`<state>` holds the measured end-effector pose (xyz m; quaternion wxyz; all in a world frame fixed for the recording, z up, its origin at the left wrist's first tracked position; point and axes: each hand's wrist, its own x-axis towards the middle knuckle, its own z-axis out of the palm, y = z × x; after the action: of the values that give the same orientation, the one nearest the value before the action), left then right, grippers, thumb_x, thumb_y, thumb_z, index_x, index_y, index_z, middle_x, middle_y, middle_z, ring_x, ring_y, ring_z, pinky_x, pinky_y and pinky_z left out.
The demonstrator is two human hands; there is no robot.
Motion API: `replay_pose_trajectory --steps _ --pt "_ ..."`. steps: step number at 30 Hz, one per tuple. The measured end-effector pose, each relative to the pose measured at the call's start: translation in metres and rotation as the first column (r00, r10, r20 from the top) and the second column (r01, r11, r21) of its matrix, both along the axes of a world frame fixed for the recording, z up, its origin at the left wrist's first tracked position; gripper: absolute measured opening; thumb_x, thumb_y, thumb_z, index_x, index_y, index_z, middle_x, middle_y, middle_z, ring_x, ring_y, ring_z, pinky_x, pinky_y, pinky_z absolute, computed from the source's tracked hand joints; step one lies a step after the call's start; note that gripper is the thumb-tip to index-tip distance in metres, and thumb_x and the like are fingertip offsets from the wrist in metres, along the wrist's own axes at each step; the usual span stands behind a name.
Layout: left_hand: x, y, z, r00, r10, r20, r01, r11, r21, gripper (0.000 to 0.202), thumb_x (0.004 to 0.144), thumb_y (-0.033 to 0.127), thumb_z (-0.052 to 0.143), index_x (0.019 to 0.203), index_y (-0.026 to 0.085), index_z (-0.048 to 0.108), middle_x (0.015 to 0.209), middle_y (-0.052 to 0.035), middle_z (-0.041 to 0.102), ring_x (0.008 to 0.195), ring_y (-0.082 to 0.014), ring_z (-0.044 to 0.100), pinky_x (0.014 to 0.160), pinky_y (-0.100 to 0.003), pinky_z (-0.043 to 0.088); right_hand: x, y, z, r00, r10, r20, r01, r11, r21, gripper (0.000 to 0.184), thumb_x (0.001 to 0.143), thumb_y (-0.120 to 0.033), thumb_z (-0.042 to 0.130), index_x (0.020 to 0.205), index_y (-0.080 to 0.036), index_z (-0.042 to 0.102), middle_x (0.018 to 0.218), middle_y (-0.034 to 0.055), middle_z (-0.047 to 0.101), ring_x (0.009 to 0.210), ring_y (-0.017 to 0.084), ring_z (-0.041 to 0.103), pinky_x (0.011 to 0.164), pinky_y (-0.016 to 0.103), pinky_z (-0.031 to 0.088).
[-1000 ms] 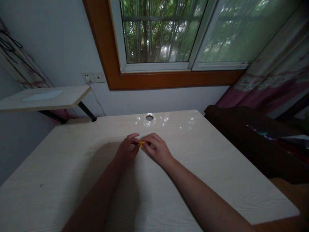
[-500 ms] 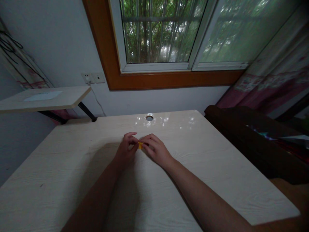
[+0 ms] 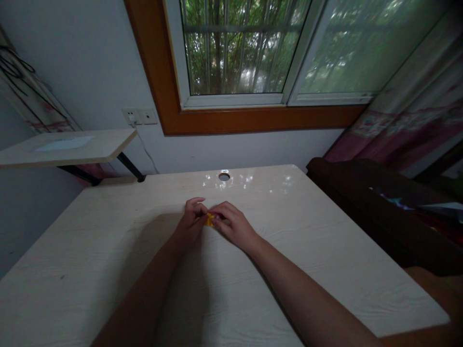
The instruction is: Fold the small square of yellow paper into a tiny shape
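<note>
Between my two hands is a small yellow-orange piece [image 3: 210, 220], possibly folded paper, too small to make out fully. My left hand [image 3: 191, 220] pinches its left side with thumb and forefinger, one finger lifted away. From the other side my right hand [image 3: 231, 220] grips it with thumb and fingertips. Fingers cover much of the piece. Both hands are over the pale wood-grain desk [image 3: 289, 250], in its middle part.
A round cable hole [image 3: 224, 177] lies near the desk's back edge. At the left a raised shelf [image 3: 108, 149] stands on black legs, with a pale sheet [image 3: 67, 143] on it. Behind are a wall socket [image 3: 139, 116] and a window. Dark furniture [image 3: 354, 207] stands right.
My right hand has shifted slightly down and left at the yellow-orange piece, and more of the piece's lower part shows. My left hand has hardly moved.
</note>
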<state>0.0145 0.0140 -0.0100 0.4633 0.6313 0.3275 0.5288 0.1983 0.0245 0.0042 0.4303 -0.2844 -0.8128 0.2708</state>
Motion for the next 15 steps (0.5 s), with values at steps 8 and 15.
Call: replay_pose_trajectory --steps 8,15 --pt "-0.0017 -0.0001 -0.0027 0.993 0.059 -0.102 -0.053 0.997 0.063 0.037 0.092 0.021 0.054 0.124 0.023 0.036 0.087 0.0002 0.055 0.078 -0.0134 0.055 0.075 -0.029 0.045 -0.0012 0.0001 0.0014 1.000 0.002 0.010 -0.001 1.000 -0.030 0.022 0.088 -0.016 0.061 0.109 -0.023 0.061 0.099 0.0060 0.060 0.088 0.017 0.057 0.077 0.031 0.050" --pt "-0.0013 -0.0034 0.0027 0.930 0.224 -0.290 -0.163 0.962 0.221 0.018 0.090 0.018 0.052 0.107 0.020 0.046 0.101 -0.0036 0.051 0.085 -0.0137 0.056 0.085 -0.033 0.046 -0.0003 0.0008 0.0006 1.000 -0.009 0.017 0.009 1.000 -0.015 0.021 0.087 -0.013 0.061 0.106 -0.022 0.061 0.098 0.0056 0.059 0.087 0.017 0.057 0.077 0.030 0.049"
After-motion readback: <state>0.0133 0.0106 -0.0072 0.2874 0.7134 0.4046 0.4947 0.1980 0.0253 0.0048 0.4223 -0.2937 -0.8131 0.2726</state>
